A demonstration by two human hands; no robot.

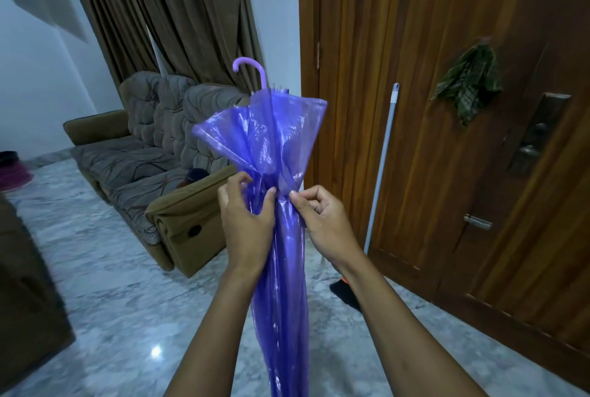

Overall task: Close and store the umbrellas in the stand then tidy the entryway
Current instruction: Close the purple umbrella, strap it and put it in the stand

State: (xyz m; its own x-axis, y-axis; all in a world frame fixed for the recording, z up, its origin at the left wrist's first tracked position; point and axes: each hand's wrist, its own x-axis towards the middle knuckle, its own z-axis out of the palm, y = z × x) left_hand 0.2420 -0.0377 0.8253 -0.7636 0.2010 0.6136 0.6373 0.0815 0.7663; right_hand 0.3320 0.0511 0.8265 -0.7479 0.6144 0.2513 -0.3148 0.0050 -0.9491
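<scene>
Beside wooden door (415,45), both hands (247,224) (325,221) grip folded purple umbrella (281,300).

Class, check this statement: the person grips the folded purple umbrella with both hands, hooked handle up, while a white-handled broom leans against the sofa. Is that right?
Not quite. The head view shows the broom leaning against the wooden door on the right, apart from the sofa. The rest holds: the left hand and right hand grip the purple umbrella, hooked handle up.
</scene>
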